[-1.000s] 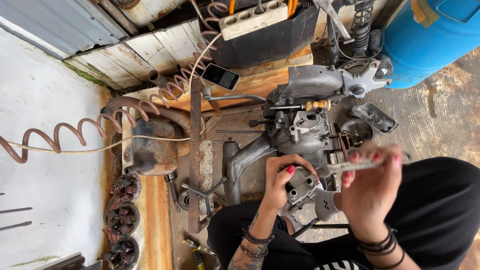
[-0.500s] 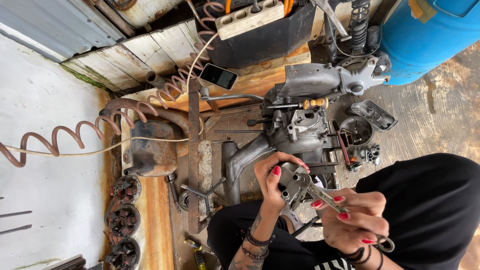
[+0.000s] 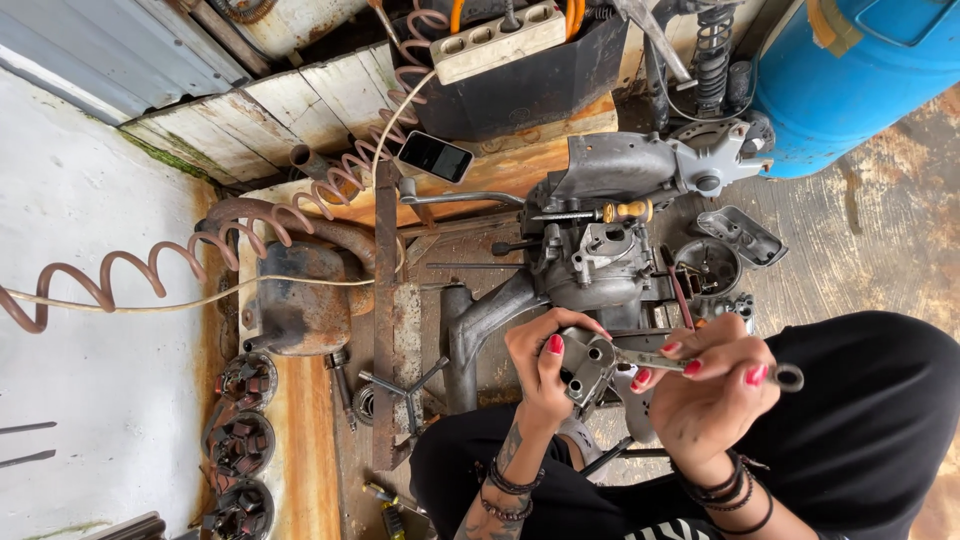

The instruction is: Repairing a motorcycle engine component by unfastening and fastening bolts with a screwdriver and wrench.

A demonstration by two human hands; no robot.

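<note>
While both hands grip tight, left hand [image 3: 540, 365] on metal part [image 3: 585, 362], right hand [image 3: 710, 390] pinching wrench [image 3: 700, 365], rusty cluttered bench [image 3: 300, 420], stained concrete floor [image 3: 860, 240].

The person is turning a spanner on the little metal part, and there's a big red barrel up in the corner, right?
Nearly. The barrel is blue, not red, as the head view shows. The rest holds: the left hand grips the small metal part while the right hand works the spanner on it.
</note>
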